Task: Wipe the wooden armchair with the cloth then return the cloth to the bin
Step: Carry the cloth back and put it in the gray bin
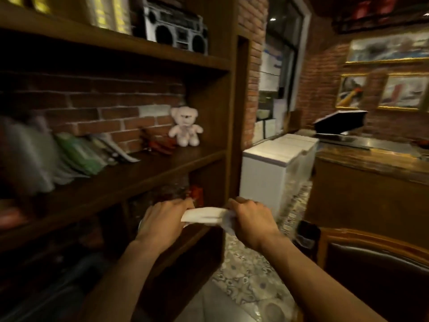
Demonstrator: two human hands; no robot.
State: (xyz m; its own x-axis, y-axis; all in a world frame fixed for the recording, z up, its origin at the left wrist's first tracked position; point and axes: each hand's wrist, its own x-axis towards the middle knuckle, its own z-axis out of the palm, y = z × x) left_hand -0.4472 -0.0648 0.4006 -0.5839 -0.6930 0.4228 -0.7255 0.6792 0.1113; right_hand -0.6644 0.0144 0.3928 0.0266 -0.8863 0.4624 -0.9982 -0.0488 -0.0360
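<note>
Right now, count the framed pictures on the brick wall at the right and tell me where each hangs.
3. One wide picture hangs highest; below it, a small picture at left and a larger picture beside it at right. The frame edge may hide more.

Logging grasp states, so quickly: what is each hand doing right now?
Left hand: closed on the left end of the white cloth.
Right hand: closed on the cloth's right end.
</note>
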